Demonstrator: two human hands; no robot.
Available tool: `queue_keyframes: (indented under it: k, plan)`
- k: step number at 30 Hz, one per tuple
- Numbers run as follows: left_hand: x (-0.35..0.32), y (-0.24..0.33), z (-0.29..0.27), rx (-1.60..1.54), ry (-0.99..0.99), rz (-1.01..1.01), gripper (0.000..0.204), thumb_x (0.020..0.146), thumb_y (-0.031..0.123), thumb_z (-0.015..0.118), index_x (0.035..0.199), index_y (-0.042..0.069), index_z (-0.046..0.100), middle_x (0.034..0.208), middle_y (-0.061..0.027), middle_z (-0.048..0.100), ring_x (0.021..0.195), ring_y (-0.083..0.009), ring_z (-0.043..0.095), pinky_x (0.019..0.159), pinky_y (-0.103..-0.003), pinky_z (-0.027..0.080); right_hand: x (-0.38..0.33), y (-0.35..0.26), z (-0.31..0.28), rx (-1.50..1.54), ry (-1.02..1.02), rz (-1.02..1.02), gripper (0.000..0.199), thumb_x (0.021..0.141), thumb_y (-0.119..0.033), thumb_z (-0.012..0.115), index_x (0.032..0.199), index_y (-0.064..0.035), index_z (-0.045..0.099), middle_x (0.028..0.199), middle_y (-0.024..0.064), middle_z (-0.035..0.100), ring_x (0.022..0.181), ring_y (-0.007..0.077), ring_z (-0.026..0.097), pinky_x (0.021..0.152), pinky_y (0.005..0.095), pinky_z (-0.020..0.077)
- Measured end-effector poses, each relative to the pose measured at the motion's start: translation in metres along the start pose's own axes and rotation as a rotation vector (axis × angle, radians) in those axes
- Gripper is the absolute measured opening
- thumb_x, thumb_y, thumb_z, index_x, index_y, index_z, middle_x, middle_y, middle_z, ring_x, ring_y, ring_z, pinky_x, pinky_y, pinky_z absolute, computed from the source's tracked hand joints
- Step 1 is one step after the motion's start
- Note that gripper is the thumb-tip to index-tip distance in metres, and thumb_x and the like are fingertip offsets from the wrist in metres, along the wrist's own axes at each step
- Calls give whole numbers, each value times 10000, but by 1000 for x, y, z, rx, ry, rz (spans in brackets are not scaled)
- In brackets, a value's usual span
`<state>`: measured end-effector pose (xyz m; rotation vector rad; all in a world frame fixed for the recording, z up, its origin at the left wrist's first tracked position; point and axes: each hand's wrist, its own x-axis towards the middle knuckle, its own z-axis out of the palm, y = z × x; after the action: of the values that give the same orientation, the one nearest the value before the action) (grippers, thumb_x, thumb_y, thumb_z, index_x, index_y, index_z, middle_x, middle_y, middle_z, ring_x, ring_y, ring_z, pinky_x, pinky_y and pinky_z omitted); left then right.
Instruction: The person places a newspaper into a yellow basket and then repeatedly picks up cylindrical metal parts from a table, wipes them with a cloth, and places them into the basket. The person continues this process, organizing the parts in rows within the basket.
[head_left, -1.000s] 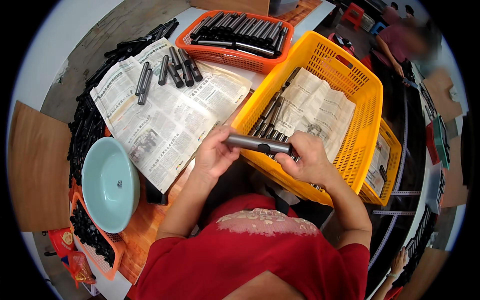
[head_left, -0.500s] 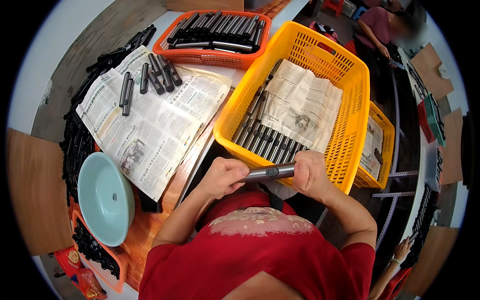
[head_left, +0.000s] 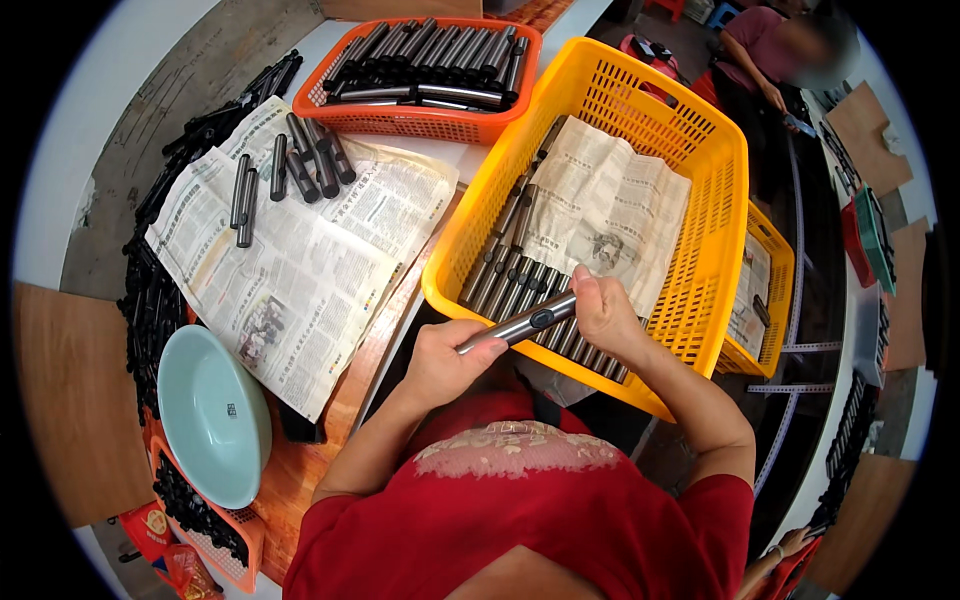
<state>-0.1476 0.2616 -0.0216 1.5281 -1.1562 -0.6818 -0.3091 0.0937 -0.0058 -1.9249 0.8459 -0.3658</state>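
Note:
A dark grey metal tube (head_left: 515,328) with a black oval button, flashlight-like in shape, is held slantwise between my hands, over the near edge of the yellow basket. My left hand (head_left: 445,362) is closed on its lower end, with the thumb along it. My right hand (head_left: 608,318) grips the raised right end, thumb up. Rows of similar tubes lie in the yellow perforated basket (head_left: 727,200), along its near and left sides. A newspaper sheet (head_left: 625,195) lies in the basket, beside the rows.
On the table at left, several tubes rest on spread newspaper (head_left: 320,265). Behind them stands an orange basket (head_left: 420,124) full of tubes. A pale blue basin (head_left: 205,410) and piled black parts (head_left: 150,330) are farther left. Another person (head_left: 755,50) sits at the far right.
The tube has tilted, its right end rising and moving away from me with my right hand. My left hand still holds the other end, slightly farther left.

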Motion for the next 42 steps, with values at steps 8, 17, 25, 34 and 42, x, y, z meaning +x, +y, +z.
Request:
queue_keyframes:
  k: [8, 17, 25, 34, 42]
  plan:
    - [38, 10, 18, -27, 141, 60, 182, 807, 134, 700, 879, -19, 633, 645, -81, 561, 561, -125, 531, 512, -269, 423, 24, -13, 4, 976, -43, 92, 336, 918, -363, 555, 947, -29, 530, 829, 71, 570, 740, 156, 551, 646, 291, 460]
    - [63, -21, 25, 205, 264, 257, 316, 812, 80, 647, 1085, -54, 561, 978, -133, 557, 804, -188, 554, 713, -289, 466, 107, 45, 2, 952, -201, 283, 285, 885, -266, 629, 869, 17, 595, 714, 90, 629, 556, 143, 590, 460, 261, 478]
    - [53, -31, 11, 92, 203, 337, 294, 753, -28, 643, 1037, -56, 574, 956, -161, 575, 796, -238, 587, 717, -308, 491, 215, 166, -1, 378, 122, 524, 278, 807, -230, 665, 772, 32, 580, 612, 68, 527, 454, 130, 443, 373, 275, 328]
    - [53, -31, 13, 54, 172, 302, 177, 747, -61, 630, 922, -40, 615, 902, -154, 605, 749, -221, 600, 667, -282, 486, 244, 201, 51, 281, 167, 605, 286, 804, -196, 654, 760, 81, 601, 574, 85, 549, 407, 156, 490, 351, 295, 393]
    - [54, -29, 12, 54, 175, 300, 164, 738, -45, 653, 898, -58, 618, 869, -173, 607, 735, -267, 610, 648, -298, 501, 244, 161, 49, -56, 224, 696, 378, 786, -275, 664, 811, 95, 590, 724, 226, 631, 561, 272, 622, 521, 384, 501]
